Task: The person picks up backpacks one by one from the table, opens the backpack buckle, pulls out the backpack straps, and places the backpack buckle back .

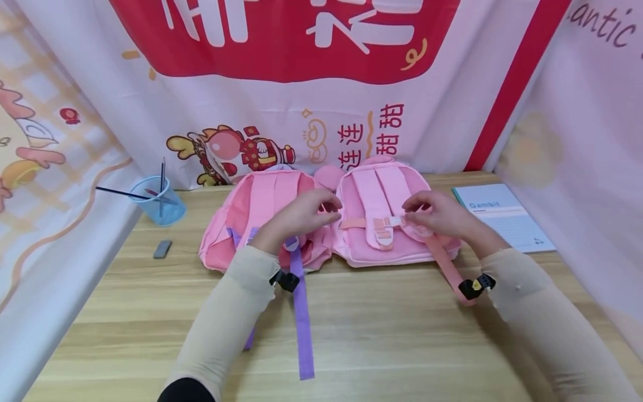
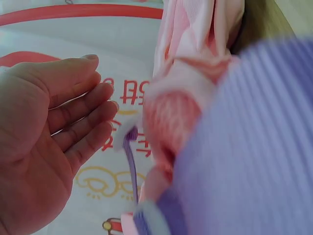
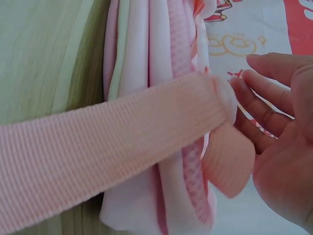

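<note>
Two small pink backpacks lie side by side with their shoulder straps up. The left backpack (image 1: 236,209) has purple webbing (image 1: 303,329) trailing over the table's front. On the right backpack (image 1: 417,181), peach webbing (image 1: 444,259) hangs down on the right, and a pale buckle (image 1: 394,221) sits low on the straps. My left hand (image 1: 311,215) hovers between the bags with fingers loosely bent, and its palm (image 2: 34,147) holds nothing. My right hand (image 1: 444,215) is over the right bag's side, fingertips close to the buckle; in the right wrist view its fingers (image 3: 264,107) are apart and grip nothing.
A blue mesh pen cup (image 1: 161,206) with several pencils stands at the left, a grey eraser (image 1: 162,249) in front of it. A notebook (image 1: 502,218) lies on the right. Printed cloth (image 1: 281,111) hangs behind the wooden table (image 1: 372,340).
</note>
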A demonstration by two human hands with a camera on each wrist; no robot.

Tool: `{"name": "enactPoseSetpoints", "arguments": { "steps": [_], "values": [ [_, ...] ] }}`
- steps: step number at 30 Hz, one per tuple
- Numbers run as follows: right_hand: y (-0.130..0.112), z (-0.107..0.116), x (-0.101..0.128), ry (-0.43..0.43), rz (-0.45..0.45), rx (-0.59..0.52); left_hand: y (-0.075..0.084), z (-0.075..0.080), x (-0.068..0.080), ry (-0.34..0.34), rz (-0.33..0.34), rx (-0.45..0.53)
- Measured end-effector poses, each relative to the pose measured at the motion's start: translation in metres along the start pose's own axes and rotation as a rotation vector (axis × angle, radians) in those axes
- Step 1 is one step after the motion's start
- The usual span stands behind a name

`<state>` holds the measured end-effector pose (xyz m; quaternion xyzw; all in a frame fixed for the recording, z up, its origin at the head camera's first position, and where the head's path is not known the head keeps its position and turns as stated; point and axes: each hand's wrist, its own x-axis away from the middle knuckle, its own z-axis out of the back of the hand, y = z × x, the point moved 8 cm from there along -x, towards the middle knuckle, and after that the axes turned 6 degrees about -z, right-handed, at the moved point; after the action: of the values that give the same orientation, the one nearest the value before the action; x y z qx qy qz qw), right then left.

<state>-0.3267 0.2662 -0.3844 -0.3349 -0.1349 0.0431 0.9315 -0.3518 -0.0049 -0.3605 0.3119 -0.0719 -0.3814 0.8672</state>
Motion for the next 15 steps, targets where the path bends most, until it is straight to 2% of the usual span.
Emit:
{"name": "enactPoseSetpoints", "arguments": {
  "steps": [9, 15],
  "values": [
    [0.013, 0.003, -0.003, -0.010, 0.018, 0.017, 0.009, -0.015, -0.020, -0.015, -0.010, -0.045],
    [0.014, 0.001, -0.006, -0.008, 0.056, 0.021, 0.015, -0.028, -0.036, -0.032, -0.019, -0.022]
  ]
}}
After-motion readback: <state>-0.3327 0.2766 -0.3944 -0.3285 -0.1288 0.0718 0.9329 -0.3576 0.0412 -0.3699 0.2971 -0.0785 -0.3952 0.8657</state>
